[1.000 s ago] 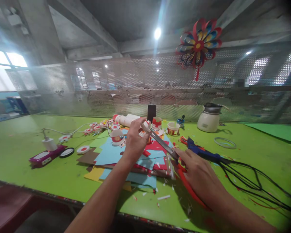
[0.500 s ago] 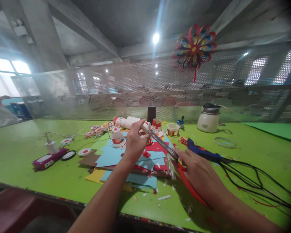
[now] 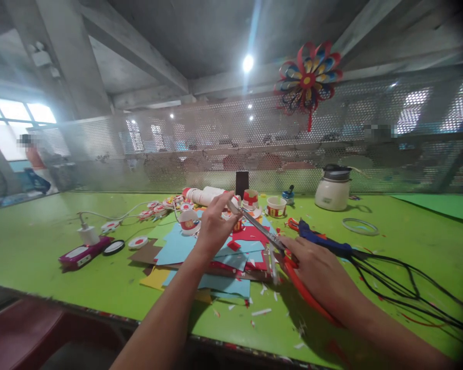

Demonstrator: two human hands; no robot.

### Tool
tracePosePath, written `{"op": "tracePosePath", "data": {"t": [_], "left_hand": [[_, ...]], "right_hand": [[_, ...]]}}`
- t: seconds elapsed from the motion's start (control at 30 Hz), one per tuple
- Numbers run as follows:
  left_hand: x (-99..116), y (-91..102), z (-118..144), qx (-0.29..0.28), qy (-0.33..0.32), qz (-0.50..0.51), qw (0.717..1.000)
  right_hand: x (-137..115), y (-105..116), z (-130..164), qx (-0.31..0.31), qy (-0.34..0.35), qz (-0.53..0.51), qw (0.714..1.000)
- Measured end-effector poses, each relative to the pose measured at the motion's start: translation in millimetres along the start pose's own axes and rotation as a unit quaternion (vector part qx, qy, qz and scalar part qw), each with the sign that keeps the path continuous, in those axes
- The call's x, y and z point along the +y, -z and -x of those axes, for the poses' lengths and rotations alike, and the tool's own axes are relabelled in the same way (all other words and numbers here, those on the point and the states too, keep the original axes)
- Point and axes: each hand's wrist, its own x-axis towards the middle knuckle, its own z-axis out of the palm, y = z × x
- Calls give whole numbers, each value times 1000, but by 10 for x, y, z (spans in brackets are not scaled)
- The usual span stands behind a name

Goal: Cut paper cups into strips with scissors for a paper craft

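My right hand (image 3: pixel 312 262) is wrapped round the red-orange handles of a pair of scissors (image 3: pixel 260 226). Their long metal blades point up and left, with the tips beside the fingers of my left hand (image 3: pixel 215 223). The left thumb and forefinger are pinched together over the stack of coloured paper; a small whitish piece shows at the blade tips, too unclear to name. Below lie light blue sheets (image 3: pixel 177 251) and a red sheet (image 3: pixel 250 234). Around the left hand stand a white paper cup (image 3: pixel 188 222), a red-and-white cup (image 3: pixel 250 198) and a cut-down cup (image 3: pixel 276 206).
A blue glue gun (image 3: pixel 324 245) with black cable lies at right, before a white kettle (image 3: pixel 332 192) and a clear ring (image 3: pixel 359 226). At left sit a purple power strip (image 3: pixel 83 254) and round white-and-red discs (image 3: pixel 138 242). Scraps litter the green table (image 3: pixel 111 293). A person (image 3: pixel 36 162) is far left.
The view has shifted slightly, and a person has come into sight at far left. Both hands keep nearly the same pose, with the scissors still at the left fingertips.
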Motion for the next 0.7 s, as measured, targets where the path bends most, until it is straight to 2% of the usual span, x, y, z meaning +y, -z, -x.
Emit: {"op": "tracePosePath", "data": {"t": [0.23,0.43,0.6,0.7], "left_hand": [[-60,-17,11,3,10,-18,1000],[-97,-37,-4,-12,69,-15,997],[-18,-13,-40,-69,131,105,983],[19,12,-47,-89,145,181,969]], "right_hand": [[4,6,0,7,7,6,1000],[94,16,-62,43,4,-83,996],[202,-17,-128,84,37,-145,985],[222,-18,-149,95,81,-184,975]]}}
